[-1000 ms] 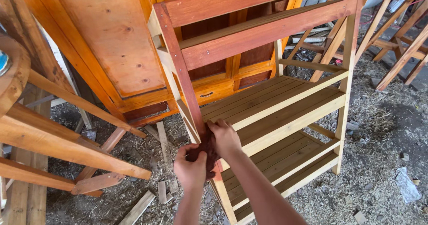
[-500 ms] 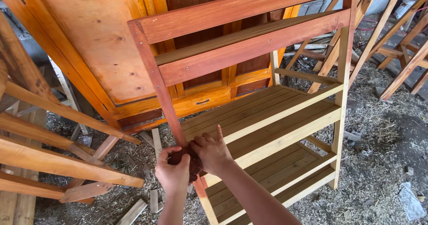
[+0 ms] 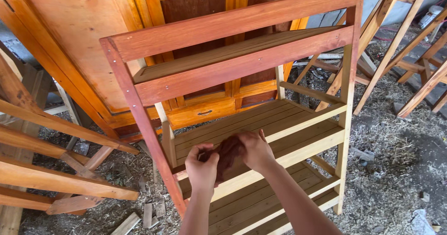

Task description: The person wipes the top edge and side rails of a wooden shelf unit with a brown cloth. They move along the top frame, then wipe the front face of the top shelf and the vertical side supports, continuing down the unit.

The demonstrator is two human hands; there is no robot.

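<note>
Both hands are together in front of a slatted wooden shelf rack. My left hand and my right hand both grip a dark reddish-brown cloth bunched between them. The cloth is held just off the rack's front left upright, which is stained red-brown like the two top rails. The lower shelves and the right upright are pale bare wood.
An orange varnished cabinet with a drawer handle stands behind the rack. Wooden frames crowd the left, more leggy frames stand at the right. Sawdust and offcuts cover the ground.
The view has shifted, so the rack sits further right and lower. My hands have come off the left upright and now hold the bunched cloth out in front of the middle shelf.
</note>
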